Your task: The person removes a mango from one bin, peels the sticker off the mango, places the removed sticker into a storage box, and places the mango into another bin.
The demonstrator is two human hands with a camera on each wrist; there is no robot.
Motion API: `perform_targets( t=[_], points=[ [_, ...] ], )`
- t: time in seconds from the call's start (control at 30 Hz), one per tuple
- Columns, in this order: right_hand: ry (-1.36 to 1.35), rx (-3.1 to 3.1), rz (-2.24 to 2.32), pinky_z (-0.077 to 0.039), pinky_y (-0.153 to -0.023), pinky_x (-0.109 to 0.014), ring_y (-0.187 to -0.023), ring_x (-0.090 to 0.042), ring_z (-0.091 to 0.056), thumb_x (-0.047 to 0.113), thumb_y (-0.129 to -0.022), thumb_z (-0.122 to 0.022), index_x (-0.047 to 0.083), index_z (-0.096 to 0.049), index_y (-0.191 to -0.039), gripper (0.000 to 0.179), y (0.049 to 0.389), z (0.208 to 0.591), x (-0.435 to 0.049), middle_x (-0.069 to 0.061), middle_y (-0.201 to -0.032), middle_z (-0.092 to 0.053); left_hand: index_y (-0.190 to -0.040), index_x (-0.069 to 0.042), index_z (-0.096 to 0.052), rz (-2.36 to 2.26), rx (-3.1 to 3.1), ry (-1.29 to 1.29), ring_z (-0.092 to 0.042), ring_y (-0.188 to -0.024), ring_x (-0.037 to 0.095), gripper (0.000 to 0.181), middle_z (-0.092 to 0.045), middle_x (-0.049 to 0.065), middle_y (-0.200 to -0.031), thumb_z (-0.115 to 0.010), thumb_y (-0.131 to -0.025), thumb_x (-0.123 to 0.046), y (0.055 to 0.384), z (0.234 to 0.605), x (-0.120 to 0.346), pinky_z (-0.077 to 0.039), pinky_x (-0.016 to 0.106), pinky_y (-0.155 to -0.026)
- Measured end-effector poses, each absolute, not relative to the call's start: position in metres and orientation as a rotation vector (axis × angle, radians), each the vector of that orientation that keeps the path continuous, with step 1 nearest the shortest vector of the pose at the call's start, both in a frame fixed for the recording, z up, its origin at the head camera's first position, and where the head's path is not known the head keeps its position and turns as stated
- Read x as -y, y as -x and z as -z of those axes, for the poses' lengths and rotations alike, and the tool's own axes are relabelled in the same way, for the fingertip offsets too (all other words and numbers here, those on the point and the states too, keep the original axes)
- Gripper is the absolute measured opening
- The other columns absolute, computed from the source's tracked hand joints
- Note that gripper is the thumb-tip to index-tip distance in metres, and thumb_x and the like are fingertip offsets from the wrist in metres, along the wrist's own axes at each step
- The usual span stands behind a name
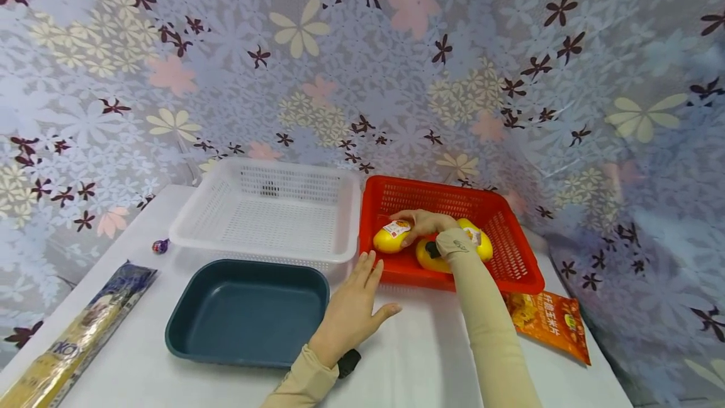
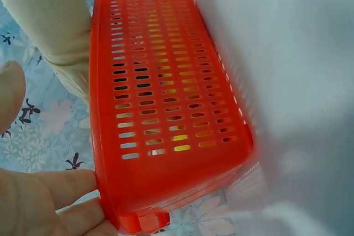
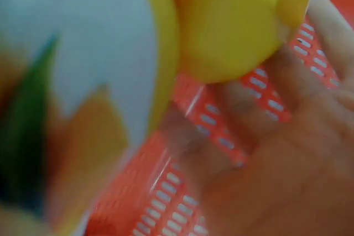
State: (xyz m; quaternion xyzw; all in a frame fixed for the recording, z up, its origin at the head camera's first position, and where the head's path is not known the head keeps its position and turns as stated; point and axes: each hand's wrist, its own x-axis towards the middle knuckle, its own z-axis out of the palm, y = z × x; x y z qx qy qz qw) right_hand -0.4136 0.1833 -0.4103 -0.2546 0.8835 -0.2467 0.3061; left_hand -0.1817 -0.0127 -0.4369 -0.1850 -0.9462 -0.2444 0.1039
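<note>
In the head view, my right hand [image 1: 426, 224] reaches into the red basket [image 1: 453, 281]. Its fingers and thumb grip a yellow oval fruit [image 1: 387, 242] with a white label, at the basket's left end. Two more yellow ones lie by my right wrist: one fruit [image 1: 433, 263] partly under it, another fruit [image 1: 483, 245] to its right. Close up in the right wrist view, fingers [image 3: 243, 109] lie against a yellow fruit [image 3: 227, 31]. My left hand [image 1: 350, 310] has its fingers extended, fingertips touching the basket's front left corner, as the left wrist view also shows.
A white basket [image 1: 272, 245] stands left of the red one, with a dark teal tray [image 1: 243, 361] before it. Far left lie a long pasta packet [image 1: 85, 332] and a small wrapped lollipop [image 1: 161, 246]. An orange snack bag [image 1: 552, 323] lies partly beneath the red basket's right side.
</note>
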Motion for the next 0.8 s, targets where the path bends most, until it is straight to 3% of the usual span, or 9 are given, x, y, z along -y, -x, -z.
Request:
perform_targets(
  t=[0.17, 0.47, 0.8],
  points=[
    [0.618, -2.356, 0.526, -0.036, -0.110, -0.050, -0.123, -0.031, -0.044, 0.022, -0.078, -0.079, 0.015, -0.044, -0.144, 0.074, 0.413, 0.411, -0.182, -0.017, -0.138, -0.048, -0.147, -0.002, -0.039, 0.710, 2.788, 0.552, -0.028, -0.147, 0.031, 0.081, -0.030, 0.016, -0.158, -0.058, -0.089, -0.056, 0.180, 0.436, 0.009, -0.036, 0.040, -0.114],
    [0.619, -2.373, 0.546, -0.042, -0.104, -0.042, -0.113, -0.026, -0.050, 0.025, -0.077, -0.081, 0.014, -0.048, -0.138, 0.070, 0.405, 0.407, -0.179, -0.013, -0.127, -0.054, -0.147, -0.002, -0.039, 0.717, 2.793, 0.542, -0.028, -0.147, 0.031, 0.081, -0.029, 0.016, -0.158, -0.059, -0.089, -0.055, 0.180, 0.435, 0.010, -0.039, 0.040, -0.112],
    [0.676, -2.408, 0.929, -0.045, -0.090, -0.031, -0.108, -0.026, -0.050, 0.018, -0.080, -0.078, 0.013, -0.046, -0.143, 0.071, 0.392, 0.398, -0.195, -0.016, -0.135, -0.051, -0.147, -0.001, -0.038, 0.735, 2.795, 0.545, -0.026, -0.147, 0.031, 0.082, -0.029, 0.017, -0.158, -0.058, -0.089, -0.055, 0.180, 0.434, 0.010, -0.039, 0.040, -0.112]
  ],
)
